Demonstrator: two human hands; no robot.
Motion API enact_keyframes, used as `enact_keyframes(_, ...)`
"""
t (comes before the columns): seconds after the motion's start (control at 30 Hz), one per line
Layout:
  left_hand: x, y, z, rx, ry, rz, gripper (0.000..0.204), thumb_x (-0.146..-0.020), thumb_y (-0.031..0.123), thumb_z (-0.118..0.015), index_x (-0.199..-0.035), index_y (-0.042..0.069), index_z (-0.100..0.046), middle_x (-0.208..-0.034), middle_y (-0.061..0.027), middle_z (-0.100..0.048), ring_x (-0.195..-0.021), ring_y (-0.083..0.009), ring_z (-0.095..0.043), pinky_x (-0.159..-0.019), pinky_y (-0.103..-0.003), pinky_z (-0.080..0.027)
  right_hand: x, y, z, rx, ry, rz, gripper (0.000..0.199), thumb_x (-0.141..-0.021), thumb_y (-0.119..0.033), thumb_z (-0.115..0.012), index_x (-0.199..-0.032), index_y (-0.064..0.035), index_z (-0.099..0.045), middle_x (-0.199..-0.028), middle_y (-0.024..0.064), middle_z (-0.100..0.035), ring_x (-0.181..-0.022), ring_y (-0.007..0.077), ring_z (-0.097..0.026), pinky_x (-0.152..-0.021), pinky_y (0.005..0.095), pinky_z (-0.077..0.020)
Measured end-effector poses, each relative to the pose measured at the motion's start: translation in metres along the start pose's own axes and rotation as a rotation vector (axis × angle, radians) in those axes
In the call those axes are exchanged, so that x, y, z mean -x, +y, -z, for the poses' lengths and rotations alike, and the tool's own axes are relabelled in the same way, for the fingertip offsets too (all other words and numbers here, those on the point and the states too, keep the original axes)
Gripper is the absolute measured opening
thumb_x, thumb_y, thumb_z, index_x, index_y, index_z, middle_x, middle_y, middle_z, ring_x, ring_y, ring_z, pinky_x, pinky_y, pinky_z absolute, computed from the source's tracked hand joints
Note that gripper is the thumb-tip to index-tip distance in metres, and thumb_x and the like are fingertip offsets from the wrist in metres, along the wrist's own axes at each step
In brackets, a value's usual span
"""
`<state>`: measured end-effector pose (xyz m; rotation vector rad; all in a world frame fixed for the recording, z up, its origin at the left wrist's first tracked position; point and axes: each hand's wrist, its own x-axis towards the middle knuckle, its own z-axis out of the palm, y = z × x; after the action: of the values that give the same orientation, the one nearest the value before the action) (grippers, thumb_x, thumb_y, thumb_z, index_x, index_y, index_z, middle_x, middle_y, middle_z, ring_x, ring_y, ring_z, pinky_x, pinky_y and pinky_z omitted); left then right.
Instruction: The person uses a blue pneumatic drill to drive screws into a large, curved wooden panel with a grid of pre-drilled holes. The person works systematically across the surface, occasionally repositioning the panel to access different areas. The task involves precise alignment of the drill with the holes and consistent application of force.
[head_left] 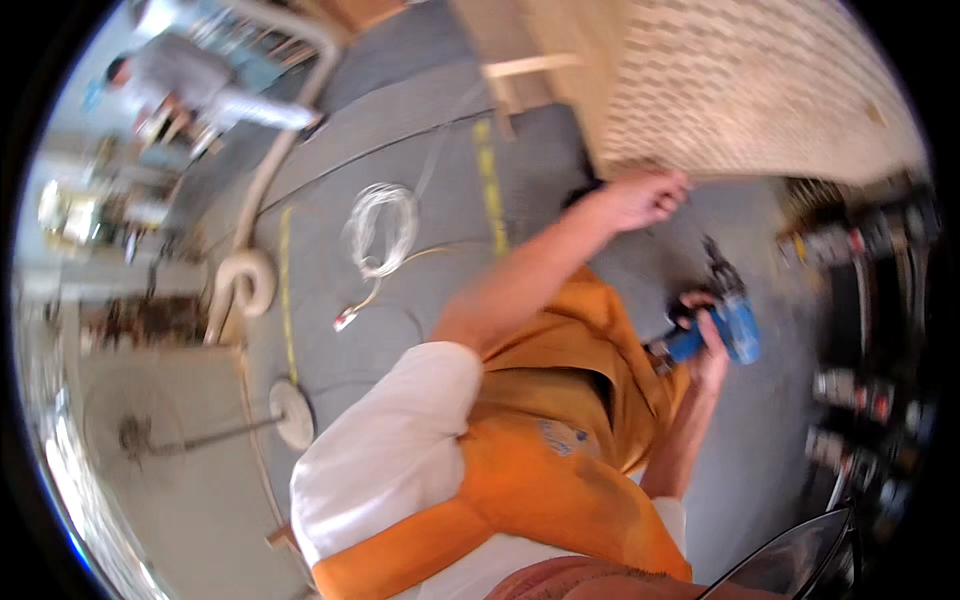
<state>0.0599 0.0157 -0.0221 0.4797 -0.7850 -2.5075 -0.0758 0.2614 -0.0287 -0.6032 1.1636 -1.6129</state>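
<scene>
Left hand (645,198): curled beside near edge of patterned board (750,90); any pinch unclear
Right hand (710,340): wrapped around grip of blue drill (741,328)

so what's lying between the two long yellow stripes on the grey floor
A coiled whitish cable and a thin yellowish cord lie between the yellow stripes, in the head view.
</scene>
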Motion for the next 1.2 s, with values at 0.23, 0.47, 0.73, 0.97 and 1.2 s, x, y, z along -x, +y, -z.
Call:
enact_keyframes(0.23, -0.001, 0.009, -0.036, -0.334, 0.156, 0.155, 0.024, -0.099, 0.023, -0.049, -0.106, 0.001, -0.055, -0.075, 0.0028, -0.049, -0.058, -0.0046, -0.040, -0.047, -0.018, -0.033, -0.002, -0.012, 0.007, -0.172, 0.080, -0.088, 0.028, -0.081, -0.009, -0.070, -0.106, -0.0036, -0.059, -0.099, 0.0105, -0.065, -0.096, 0.0238, -0.064, -0.068, 0.0300, -0.0520)
enact_keyframes(0.47, -0.021, 0.011, -0.047, -0.580, 0.114, 0.184, 0.023, -0.098, 0.026, -0.053, -0.099, 0.003, -0.057, -0.073, 0.0032, -0.049, -0.056, -0.0036, -0.040, -0.045, -0.017, -0.032, 0.002, -0.005, 0.010, -0.159, 0.131, -0.028, 0.029, -0.081, -0.011, -0.068, -0.108, -0.0036, -0.059, -0.100, 0.0101, -0.065, -0.095, 0.0222, -0.063, -0.070, 0.0302, -0.0506)
enact_keyframes(0.73, -0.037, -0.002, -0.053, -0.521, 0.231, 0.096, 0.029, -0.097, 0.031, -0.054, -0.104, 0.004, -0.057, -0.074, 0.0015, -0.051, -0.058, -0.0064, -0.045, -0.047, -0.020, -0.036, -0.010, 0.001, 0.007, -0.180, 0.173, -0.069, 0.029, -0.083, -0.019, -0.067, -0.108, -0.0065, -0.062, -0.101, 0.0057, -0.066, -0.085, 0.0159, -0.059, -0.074, 0.0308, -0.0491)
enact_keyframes(0.97, -0.049, 0.013, -0.048, -0.046, 0.100, -0.078, 0.026, -0.097, 0.022, -0.054, -0.116, 0.004, -0.057, -0.080, -0.0007, -0.054, -0.063, -0.0084, -0.048, -0.053, -0.022, -0.041, -0.051, -0.010, -0.023, -0.291, 0.099, 0.034, 0.028, -0.086, -0.014, -0.065, -0.112, -0.0064, -0.058, -0.102, 0.0064, -0.066, -0.100, 0.0195, -0.062, -0.076, 0.0311, -0.0482)
enact_keyframes(1.2, -0.039, 0.000, -0.040, -0.260, 0.159, -0.102, 0.024, -0.095, 0.007, -0.048, -0.116, -0.002, -0.051, -0.101, -0.0107, -0.060, -0.087, -0.0199, -0.062, -0.078, -0.031, -0.054, -0.060, -0.022, -0.023, -0.157, 0.111, 0.041, 0.023, -0.085, -0.012, -0.066, -0.106, -0.0059, -0.063, -0.099, 0.0049, -0.067, -0.095, 0.0176, -0.063, -0.076, 0.0320, -0.0501)
